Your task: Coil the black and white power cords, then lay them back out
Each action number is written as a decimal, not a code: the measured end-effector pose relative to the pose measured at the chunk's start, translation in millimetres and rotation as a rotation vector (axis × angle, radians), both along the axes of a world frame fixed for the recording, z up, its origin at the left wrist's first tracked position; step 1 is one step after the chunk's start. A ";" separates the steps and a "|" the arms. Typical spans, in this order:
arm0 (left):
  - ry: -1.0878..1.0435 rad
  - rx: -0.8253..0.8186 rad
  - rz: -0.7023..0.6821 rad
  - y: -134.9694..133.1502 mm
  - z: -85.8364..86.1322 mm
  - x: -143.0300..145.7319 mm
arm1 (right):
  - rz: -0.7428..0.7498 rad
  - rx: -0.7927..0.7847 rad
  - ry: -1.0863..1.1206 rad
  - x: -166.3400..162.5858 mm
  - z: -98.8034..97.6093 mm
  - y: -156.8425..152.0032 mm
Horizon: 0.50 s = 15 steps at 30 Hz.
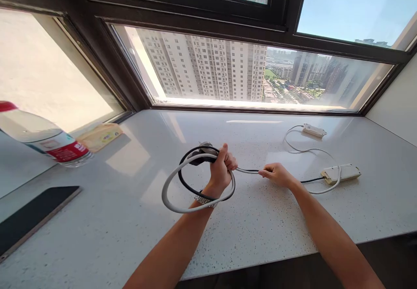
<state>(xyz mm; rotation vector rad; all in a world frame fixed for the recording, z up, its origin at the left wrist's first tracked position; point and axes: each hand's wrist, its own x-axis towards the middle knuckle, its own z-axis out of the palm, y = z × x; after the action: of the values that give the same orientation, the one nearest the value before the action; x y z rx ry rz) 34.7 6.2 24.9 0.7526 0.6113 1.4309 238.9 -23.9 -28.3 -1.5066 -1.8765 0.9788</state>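
Note:
My left hand [221, 167] is closed in a fist around a coil of cable [176, 185], one white strand and one black strand looped together, with a dark plug at the top of the loop. My right hand [276, 174] pinches the same cable a little to the right, just above the white speckled countertop [260, 219]. From there the cable runs right to a cream adapter box [342, 172]. A thinner white cord curls back to a small white box [314, 130] near the window.
A plastic bottle [42, 139] with a red cap and label lies on its side at the left. A yellowish packet [100, 135] sits beside it. A dark phone or tablet [29, 217] lies at the front left. A large dark-framed window [228, 24] runs behind.

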 end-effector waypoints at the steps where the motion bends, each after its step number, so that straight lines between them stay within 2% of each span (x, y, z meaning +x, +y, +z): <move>1: 0.023 0.004 0.039 -1.2 -1.6 1.9 | -0.024 0.007 0.015 -1.6 -0.3 -0.2; 4: 0.094 0.053 0.090 -11.6 -8.1 14.9 | 0.031 0.030 0.247 -19.9 0.5 -4.3; 6: 0.167 0.102 0.039 -20.3 -13.1 24.0 | 0.160 0.042 0.429 -38.1 1.1 -7.7; 8: 0.305 0.166 -0.025 -26.9 -17.8 28.5 | 0.268 0.033 0.512 -53.0 0.9 -10.3; 10: 0.459 0.240 -0.078 -29.4 -21.4 27.4 | 0.290 -0.017 0.478 -58.8 0.7 -12.1; 12: 0.547 0.297 -0.149 -27.8 -23.0 22.6 | 0.267 -0.073 0.338 -53.7 2.0 -13.4; 15: 0.511 0.323 -0.204 -20.2 -20.2 14.0 | 0.233 -0.089 0.106 -31.1 7.5 -15.1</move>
<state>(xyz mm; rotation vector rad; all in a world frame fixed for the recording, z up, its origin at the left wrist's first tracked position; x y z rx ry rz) 48.6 -14.0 4.7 1.4208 0.6726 1.1603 207.9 -39.0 -20.8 -1.2770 -1.9854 1.2378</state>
